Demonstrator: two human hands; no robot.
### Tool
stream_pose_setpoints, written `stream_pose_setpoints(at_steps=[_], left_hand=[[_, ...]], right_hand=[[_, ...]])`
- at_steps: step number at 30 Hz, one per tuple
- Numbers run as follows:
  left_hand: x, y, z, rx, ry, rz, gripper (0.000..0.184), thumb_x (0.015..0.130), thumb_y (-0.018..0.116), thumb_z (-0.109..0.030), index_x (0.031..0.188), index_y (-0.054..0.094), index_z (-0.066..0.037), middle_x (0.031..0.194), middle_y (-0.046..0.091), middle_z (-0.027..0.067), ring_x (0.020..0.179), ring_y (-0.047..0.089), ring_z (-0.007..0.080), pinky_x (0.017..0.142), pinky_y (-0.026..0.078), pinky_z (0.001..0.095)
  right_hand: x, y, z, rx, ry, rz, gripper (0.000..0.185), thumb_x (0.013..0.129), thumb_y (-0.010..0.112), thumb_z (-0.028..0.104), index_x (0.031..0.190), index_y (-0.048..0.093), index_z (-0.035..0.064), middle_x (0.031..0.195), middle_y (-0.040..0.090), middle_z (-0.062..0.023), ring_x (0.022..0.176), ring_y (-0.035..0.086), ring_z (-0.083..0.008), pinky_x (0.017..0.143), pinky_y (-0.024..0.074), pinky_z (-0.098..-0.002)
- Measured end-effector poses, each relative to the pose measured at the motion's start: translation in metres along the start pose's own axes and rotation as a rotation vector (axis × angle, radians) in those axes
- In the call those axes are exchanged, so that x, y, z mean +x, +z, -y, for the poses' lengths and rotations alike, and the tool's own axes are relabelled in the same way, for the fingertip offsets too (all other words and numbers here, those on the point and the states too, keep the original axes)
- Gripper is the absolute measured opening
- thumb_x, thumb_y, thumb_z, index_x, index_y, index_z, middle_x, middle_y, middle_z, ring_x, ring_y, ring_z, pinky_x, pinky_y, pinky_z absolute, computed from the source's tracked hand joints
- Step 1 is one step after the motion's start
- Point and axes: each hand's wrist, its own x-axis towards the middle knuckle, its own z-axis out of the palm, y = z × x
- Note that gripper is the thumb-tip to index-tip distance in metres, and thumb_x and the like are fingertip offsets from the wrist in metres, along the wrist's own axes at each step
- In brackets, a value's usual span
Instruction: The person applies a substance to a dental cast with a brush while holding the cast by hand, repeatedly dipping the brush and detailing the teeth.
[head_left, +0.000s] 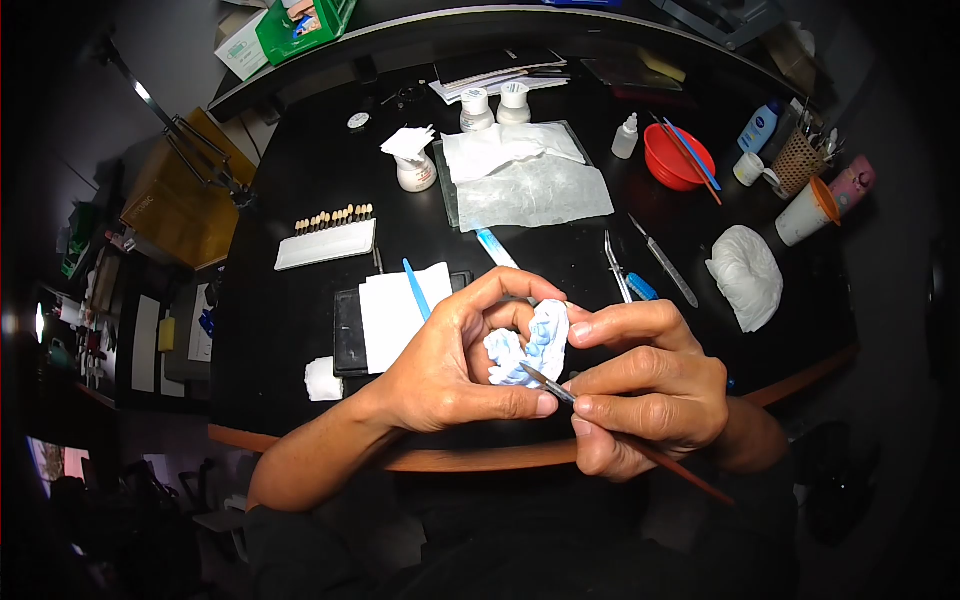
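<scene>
Black tabletop [290,325] with a wood-brown front edge, dim room around. Left hand [440,382] cups a small pale-blue and white toothed model [548,335], thumb below, fingers curled behind and over; grip closed round it, model held up above the near part of the table. Right hand [655,388] pinches a slim dark-red-handled brush [553,386] close to its metal ferrule, tip at the model's lower part; contact hard to tell. Right index fingertip by the model's edge. Just beyond the left hand: folded white paper [382,318] on a flat black slab [347,335], slim bright-blue stick [415,287] lying on the paper. Past the right hand: slender silver bent tool [614,265], straight silver knife-like tool [665,263], round crumpled white bundle [745,278]. Farther off: thin white sheets [535,195]; left of them, a white tray [325,248] with a row of tan tooth-shaped tabs [335,218]; to the right, a round red bowl [664,165]
</scene>
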Motion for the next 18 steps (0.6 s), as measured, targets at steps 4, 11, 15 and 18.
stream_pose_setpoints(at_steps=[4, 11, 15, 18], left_hand=[[-0.0004, -0.0017, 0.0022, -0.011, -0.003, 0.003, 0.074, 0.083, 0.086, 0.007, 0.144, 0.046, 0.0, 0.119, 0.062, 0.0095, 0.109, 0.065, 0.0105, 0.094, 0.059, 0.0257], [0.0001, -0.0014, 0.0019, 0.006, 0.011, 0.005, 0.075, 0.082, 0.086, 0.007, 0.145, 0.046, 0.0, 0.12, 0.062, 0.0098, 0.11, 0.065, 0.0105, 0.094, 0.059, 0.0257], [0.0003, -0.0024, 0.0032, 0.009, 0.029, 0.013, 0.075, 0.082, 0.086, 0.008, 0.145, 0.046, 0.0, 0.12, 0.062, 0.0099, 0.111, 0.065, 0.0107, 0.095, 0.059, 0.0259], [0.0007, -0.001, 0.0028, 0.009, 0.036, 0.013, 0.074, 0.082, 0.086, 0.008, 0.144, 0.046, 0.0, 0.119, 0.062, 0.0093, 0.11, 0.065, 0.0105, 0.095, 0.059, 0.0259]], right_hand=[[0.0015, -0.0013, 0.0, 0.008, 0.008, 0.016, 0.007, 0.081, 0.079, -0.002, 0.086, 0.073, -0.0007, 0.082, 0.072, -0.0098, 0.105, 0.073, -0.0357, 0.074, 0.0603, -0.0365], [0.0013, -0.001, 0.0005, 0.005, 0.007, 0.012, 0.008, 0.08, 0.079, -0.003, 0.086, 0.073, -0.0006, 0.081, 0.072, -0.0095, 0.105, 0.073, -0.036, 0.073, 0.0603, -0.0362], [0.0005, -0.0006, 0.0003, 0.007, -0.001, 0.003, 0.009, 0.08, 0.079, -0.003, 0.086, 0.073, -0.0006, 0.081, 0.072, -0.0096, 0.105, 0.073, -0.0362, 0.073, 0.0606, -0.0364], [-0.0003, -0.0006, -0.0002, 0.01, -0.004, 0.008, 0.009, 0.08, 0.079, -0.003, 0.086, 0.073, -0.001, 0.081, 0.072, -0.0097, 0.105, 0.073, -0.0362, 0.073, 0.0606, -0.0366]])
